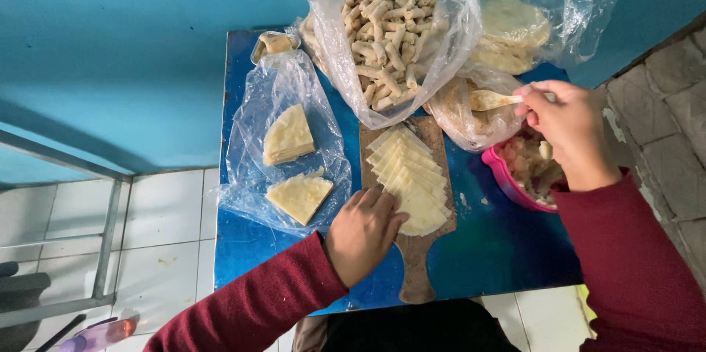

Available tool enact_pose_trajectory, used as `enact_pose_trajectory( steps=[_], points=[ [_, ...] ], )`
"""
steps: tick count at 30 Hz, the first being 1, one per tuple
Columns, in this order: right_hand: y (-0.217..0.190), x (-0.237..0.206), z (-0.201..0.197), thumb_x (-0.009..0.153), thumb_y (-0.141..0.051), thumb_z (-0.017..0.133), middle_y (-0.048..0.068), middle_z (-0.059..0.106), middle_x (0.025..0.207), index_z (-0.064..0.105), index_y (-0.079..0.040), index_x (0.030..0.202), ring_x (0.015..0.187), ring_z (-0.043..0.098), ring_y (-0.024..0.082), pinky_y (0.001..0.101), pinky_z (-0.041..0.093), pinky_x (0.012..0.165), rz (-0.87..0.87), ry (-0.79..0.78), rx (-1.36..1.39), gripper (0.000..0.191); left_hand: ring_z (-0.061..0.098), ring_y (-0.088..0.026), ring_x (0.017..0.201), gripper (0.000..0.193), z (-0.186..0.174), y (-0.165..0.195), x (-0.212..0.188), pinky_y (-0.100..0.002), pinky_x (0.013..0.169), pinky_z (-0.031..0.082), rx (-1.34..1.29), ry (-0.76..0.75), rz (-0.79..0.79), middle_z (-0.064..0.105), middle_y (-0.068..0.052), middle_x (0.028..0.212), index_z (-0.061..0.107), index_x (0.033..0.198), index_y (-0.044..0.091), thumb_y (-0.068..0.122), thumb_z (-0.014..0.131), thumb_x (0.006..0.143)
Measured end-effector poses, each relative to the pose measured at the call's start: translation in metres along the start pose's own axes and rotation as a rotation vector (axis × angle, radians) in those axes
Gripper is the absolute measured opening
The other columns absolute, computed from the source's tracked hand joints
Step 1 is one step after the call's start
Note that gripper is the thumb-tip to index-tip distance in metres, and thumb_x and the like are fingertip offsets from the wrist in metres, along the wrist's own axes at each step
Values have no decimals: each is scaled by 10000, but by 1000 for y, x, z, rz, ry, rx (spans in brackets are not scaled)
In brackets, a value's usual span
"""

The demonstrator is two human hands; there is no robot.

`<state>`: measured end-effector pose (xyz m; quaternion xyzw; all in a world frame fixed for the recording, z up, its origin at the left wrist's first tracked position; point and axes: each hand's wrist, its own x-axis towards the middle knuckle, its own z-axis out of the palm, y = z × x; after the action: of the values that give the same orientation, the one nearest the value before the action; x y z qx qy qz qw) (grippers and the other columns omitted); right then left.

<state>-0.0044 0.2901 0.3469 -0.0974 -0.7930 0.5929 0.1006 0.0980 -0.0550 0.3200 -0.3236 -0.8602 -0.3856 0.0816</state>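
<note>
My left hand [362, 232] rests fingers-down on the near end of a fanned row of pale triangular wrapper sheets [409, 174], which lie on a wooden board [416, 264]. My right hand [570, 131] grips a spoon [491, 100] smeared with paste, held above a pink bowl [504, 179] of chunky filling. Both sleeves are dark red.
A blue table [500, 249] holds an open plastic bag of rolled pastries [388, 36], a flat plastic sheet with two wedge stacks of wrappers [290, 164], a bag of round wrappers [515, 32] and a small cup [274, 43]. A blue wall stands behind; white floor tiles and a metal frame lie to the left.
</note>
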Motion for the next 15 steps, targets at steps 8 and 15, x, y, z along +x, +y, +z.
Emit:
enact_pose_trajectory(
  steps=[8,15],
  points=[
    [-25,-69,-16,1070,-150,636,33,666,863,711,15,1128,698,550,45,191,419,602,35,47,56,191,612,-334,857,200,-4,2,-5,-434,760,500,134,-53,-62,624,-139,940,634,958,31,225,677,941],
    [2,-131,13,1011,-123,630,58,706,806,737,-10,1088,639,589,88,234,484,553,67,-150,-42,173,639,-312,912,224,-2,7,-8,-441,771,499,218,-80,-128,649,-123,980,639,969,45,253,690,905]
  ],
)
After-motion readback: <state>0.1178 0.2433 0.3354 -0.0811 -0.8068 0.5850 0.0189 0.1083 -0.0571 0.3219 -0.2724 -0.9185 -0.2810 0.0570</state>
